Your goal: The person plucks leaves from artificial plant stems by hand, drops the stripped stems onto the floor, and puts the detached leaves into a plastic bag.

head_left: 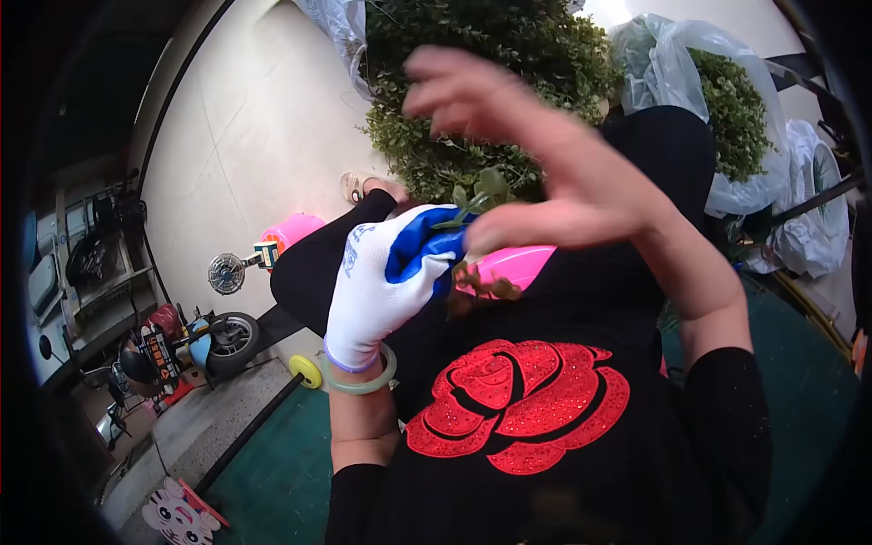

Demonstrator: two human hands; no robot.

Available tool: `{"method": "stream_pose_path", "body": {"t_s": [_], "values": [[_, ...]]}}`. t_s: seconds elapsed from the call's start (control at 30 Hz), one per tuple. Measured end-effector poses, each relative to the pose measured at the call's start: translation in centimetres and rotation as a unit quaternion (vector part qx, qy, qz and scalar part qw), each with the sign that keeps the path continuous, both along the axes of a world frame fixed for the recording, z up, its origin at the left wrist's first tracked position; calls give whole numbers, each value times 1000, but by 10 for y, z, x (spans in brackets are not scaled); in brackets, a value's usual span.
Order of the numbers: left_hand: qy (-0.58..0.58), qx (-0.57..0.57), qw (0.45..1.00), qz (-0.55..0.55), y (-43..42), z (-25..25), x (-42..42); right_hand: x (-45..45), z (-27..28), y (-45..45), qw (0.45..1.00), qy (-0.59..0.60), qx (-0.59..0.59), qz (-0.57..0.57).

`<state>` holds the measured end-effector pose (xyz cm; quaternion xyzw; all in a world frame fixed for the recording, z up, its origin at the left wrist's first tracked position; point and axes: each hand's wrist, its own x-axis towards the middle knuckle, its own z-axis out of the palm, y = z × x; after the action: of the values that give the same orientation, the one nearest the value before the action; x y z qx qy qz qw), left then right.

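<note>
My left hand (pixel 386 272), in a white glove with a blue coated palm, is closed around a small leafy sprig (pixel 486 189). Green leaves stick out above the fist and brownish leaves below it; the stem itself is hidden. My right hand (pixel 536 163) is bare and blurred by motion, its fingers apart and nothing visible in it. It hovers over a big pile of green foliage (pixel 472 82), which lies in front of my knees. Between my legs part of a bright pink object (pixel 516 266) shows.
Clear plastic bags (pixel 758 109) with more foliage lie at the right, near a white bag (pixel 813 195). On the pale floor (pixel 236 118) at the left are a small fan (pixel 226 273) and a pink item (pixel 295 229). A scooter (pixel 195 350) stands further left.
</note>
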<state>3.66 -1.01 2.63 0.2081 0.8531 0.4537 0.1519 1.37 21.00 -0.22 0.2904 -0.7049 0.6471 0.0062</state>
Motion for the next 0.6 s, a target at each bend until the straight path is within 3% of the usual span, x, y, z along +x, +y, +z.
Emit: {"method": "stream_pose_path", "body": {"t_s": [0.03, 0.07, 0.1, 0.2, 0.23, 0.37, 0.43, 0.6], "values": [[73, -46, 996, -24, 3, 5, 1, 1, -8, -12, 997, -49, 12, 66], [-73, -73, 995, 13, 4, 16, 0, -4, -11, -10, 978, -123, 62, 156], [-100, -49, 993, 33, 2, 20, 3, -6, -11, -9, 943, -195, 110, 246], [-38, -72, 994, -76, -15, 8, 3, 7, -11, 2, 944, 48, 259, 199], [10, -82, 990, -116, -13, 11, 8, 11, -9, 5, 944, 72, 229, 225], [-210, 14, 968, -133, -5, 11, 11, 13, -8, 21, 941, -1, 155, 301], [-185, 59, 972, -134, -3, 5, 19, 19, -8, 24, 933, -65, 123, 331], [-236, -39, 954, -182, -8, 22, 22, 42, -12, 27, 924, -45, 149, 350]]}}
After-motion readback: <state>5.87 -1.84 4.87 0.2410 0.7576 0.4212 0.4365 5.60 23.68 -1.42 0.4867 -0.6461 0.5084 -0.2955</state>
